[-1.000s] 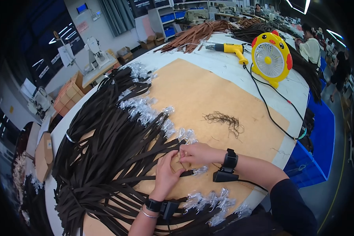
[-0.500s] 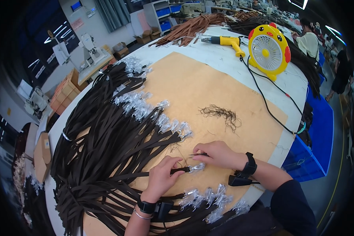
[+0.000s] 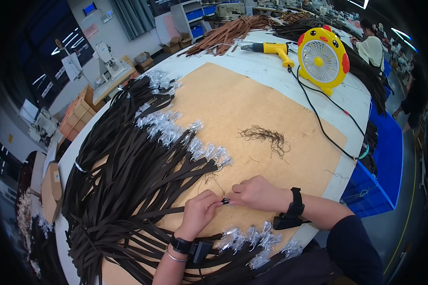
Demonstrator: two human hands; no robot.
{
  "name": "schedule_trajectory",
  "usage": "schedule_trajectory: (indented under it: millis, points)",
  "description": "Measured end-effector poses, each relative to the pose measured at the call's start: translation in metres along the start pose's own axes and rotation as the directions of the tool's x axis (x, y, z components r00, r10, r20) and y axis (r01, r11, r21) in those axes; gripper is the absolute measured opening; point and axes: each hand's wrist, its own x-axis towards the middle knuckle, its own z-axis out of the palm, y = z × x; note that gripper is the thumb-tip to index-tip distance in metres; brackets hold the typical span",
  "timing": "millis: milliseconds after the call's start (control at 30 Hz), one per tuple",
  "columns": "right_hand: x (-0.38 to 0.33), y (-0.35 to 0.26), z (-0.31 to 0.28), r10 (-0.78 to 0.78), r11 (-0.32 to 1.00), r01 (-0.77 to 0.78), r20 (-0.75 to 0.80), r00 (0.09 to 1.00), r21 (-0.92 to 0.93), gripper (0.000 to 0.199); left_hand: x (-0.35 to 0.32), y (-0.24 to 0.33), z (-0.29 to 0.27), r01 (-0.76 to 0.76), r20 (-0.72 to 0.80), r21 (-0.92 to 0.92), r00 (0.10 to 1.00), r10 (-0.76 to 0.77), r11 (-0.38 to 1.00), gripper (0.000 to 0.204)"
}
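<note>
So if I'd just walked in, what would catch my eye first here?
Probably the great fan of dark brown straps spread over the table's left half, their ends wrapped in clear plastic. Next, the bright yellow desk fan at the far right edge. Then, near the front, the left hand and right hand meeting over one small dark strap end.

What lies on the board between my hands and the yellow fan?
In the head view, a small tangle of loose threads lies on the brown board between them; otherwise bare.
</note>
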Motion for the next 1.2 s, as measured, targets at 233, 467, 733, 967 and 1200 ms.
schedule_trajectory:
  millis: [233, 467, 733, 967, 1200]
  points:
    - [0.001, 0.001, -0.002, 0.012, 1.000, -0.012, -0.006, 1.000, 0.006, 0.019, 0.000, -0.007, 0.003, -0.004, -0.045, -0.082, 0.999, 0.000, 0.997, 0.010]
    - [0.002, 0.000, -0.003, 0.041, 0.999, -0.041, 0.007, 0.999, 0.036, 0.020, 0.002, -0.001, 0.004, -0.085, -0.028, 0.148, 0.996, 0.090, 0.985, 0.009]
    - [0.004, -0.002, -0.003, 0.056, 0.998, -0.057, 0.038, 0.998, 0.025, 0.021, 0.003, -0.001, 0.007, -0.027, -0.037, 0.099, 0.999, 0.030, 0.995, 0.010]
    - [0.008, -0.008, -0.001, 0.074, 0.997, -0.073, 0.046, 0.996, -0.031, 0.020, 0.003, 0.000, 0.007, 0.018, -0.032, 0.056, 0.999, -0.016, 0.998, 0.010]
    - [0.011, -0.004, 0.001, 0.027, 1.000, -0.026, 0.065, 0.997, -0.018, 0.015, 0.004, -0.001, 0.008, 0.024, -0.026, 0.051, 0.999, -0.023, 0.998, 0.010]
